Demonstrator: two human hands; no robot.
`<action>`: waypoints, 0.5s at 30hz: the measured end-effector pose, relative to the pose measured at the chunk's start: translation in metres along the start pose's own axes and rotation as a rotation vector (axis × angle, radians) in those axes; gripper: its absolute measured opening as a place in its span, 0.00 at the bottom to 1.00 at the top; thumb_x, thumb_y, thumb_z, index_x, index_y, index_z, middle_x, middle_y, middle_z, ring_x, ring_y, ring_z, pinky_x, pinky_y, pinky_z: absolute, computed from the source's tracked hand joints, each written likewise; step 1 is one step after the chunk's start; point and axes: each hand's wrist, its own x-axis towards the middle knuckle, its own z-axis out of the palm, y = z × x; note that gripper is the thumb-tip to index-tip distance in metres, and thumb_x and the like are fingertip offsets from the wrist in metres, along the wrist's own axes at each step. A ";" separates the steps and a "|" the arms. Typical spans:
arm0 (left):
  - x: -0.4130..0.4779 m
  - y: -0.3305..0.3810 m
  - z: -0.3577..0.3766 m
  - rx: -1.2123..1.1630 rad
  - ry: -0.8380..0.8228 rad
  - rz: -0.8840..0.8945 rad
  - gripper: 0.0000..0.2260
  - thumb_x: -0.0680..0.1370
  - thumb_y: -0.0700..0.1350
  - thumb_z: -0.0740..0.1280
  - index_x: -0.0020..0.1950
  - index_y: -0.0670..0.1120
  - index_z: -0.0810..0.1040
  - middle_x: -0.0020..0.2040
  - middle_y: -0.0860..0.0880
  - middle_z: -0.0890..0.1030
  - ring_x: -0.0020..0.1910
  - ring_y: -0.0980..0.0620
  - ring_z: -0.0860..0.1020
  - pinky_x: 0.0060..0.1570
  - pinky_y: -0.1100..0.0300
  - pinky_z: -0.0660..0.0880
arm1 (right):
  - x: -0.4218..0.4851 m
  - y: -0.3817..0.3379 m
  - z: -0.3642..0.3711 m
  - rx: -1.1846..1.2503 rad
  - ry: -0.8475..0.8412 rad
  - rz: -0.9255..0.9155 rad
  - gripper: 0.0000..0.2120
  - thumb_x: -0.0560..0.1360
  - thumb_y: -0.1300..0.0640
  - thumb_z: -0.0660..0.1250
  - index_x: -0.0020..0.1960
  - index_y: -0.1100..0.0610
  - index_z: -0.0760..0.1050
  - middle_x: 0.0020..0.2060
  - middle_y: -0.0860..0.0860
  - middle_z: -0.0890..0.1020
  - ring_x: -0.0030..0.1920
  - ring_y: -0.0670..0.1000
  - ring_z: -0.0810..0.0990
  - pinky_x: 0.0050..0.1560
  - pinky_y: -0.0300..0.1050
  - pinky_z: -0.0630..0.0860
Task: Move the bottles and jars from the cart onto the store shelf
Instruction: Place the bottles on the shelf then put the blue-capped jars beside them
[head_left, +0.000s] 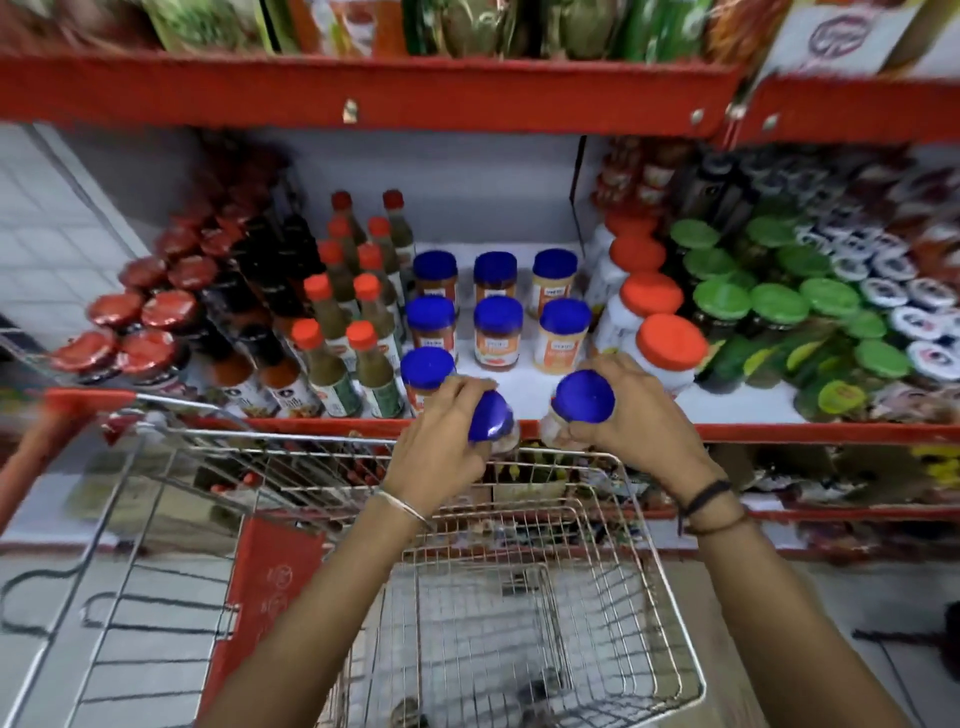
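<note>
My left hand (441, 441) grips a blue-lidded jar (491, 415) tilted toward me, just at the front lip of the shelf (727, 431). My right hand (628, 415) holds a second blue-lidded jar (584, 397), also tilted, a little to the right. Both jars hover over the far end of the wire cart (670, 597). On the white shelf floor behind them stand several blue-lidded jars (497, 332) in rows. A bare patch of shelf lies in the front row between the leftmost front jar (427, 371) and the white orange-capped jars.
Orange-capped sauce bottles (332, 358) and dark red-lidded jars (156, 332) fill the shelf's left. White jars with orange caps (670, 343), green-lidded jars (774, 306) and white-lidded jars fill the right. A red shelf (363, 93) of packets hangs overhead. The cart's red handle (78, 400) sits left.
</note>
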 end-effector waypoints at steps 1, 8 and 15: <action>0.010 0.000 -0.001 0.008 0.021 0.015 0.27 0.69 0.38 0.69 0.65 0.48 0.65 0.64 0.45 0.70 0.61 0.42 0.72 0.55 0.44 0.76 | 0.007 -0.001 -0.003 0.009 0.030 -0.011 0.30 0.62 0.52 0.76 0.61 0.55 0.70 0.55 0.56 0.73 0.53 0.58 0.75 0.50 0.55 0.75; 0.061 -0.006 0.016 0.076 -0.006 0.017 0.28 0.69 0.35 0.68 0.67 0.48 0.64 0.66 0.44 0.67 0.63 0.39 0.69 0.52 0.42 0.77 | 0.051 0.014 0.010 -0.010 0.027 0.007 0.29 0.65 0.58 0.74 0.64 0.57 0.69 0.60 0.59 0.71 0.56 0.62 0.74 0.51 0.53 0.73; 0.085 -0.013 0.042 0.137 -0.070 -0.061 0.28 0.71 0.37 0.67 0.69 0.47 0.64 0.68 0.44 0.65 0.63 0.39 0.68 0.50 0.44 0.78 | 0.076 0.034 0.026 -0.017 -0.036 0.019 0.27 0.67 0.60 0.72 0.64 0.56 0.69 0.62 0.59 0.73 0.55 0.63 0.76 0.53 0.58 0.75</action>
